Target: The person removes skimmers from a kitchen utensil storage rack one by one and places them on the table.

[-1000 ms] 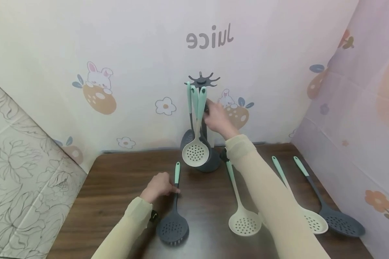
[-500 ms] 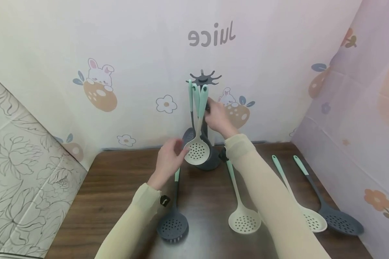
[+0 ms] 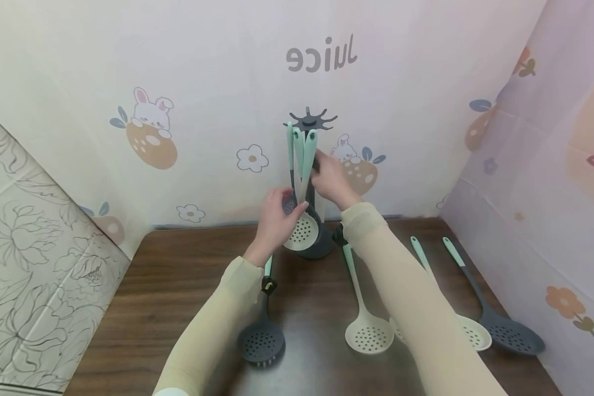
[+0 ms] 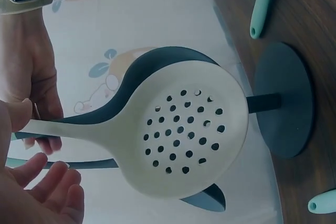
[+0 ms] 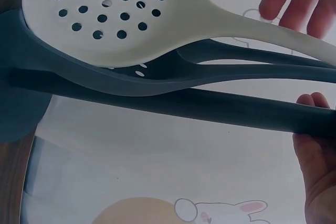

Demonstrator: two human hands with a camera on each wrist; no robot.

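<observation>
A dark utensil stand (image 3: 309,122) with a ring of hooks rises at the back of the table. My right hand (image 3: 333,179) grips its pole (image 5: 236,111) just below the hooks. Several mint-handled utensils hang on its left side, the front one a white skimmer (image 4: 181,129) with a round, holed bowl. Behind that skimmer, a dark utensil (image 5: 126,82) and a grey perforated one (image 3: 289,204) show in part. My left hand (image 3: 273,223) is at the white skimmer's neck, thumb over the handle and fingers spread apart on the other side.
On the wooden table (image 3: 178,286) lie a dark holed utensil with short teeth (image 3: 261,342), a white skimmer (image 3: 369,336), another white skimmer (image 3: 475,333) partly behind my right sleeve, and a dark skimmer (image 3: 515,334) at far right. Printed cloth (image 3: 218,99) hangs behind.
My left hand has left the dark toothed utensil on the table and moved up and right to the hanging white skimmer. My right hand stays on the pole.
</observation>
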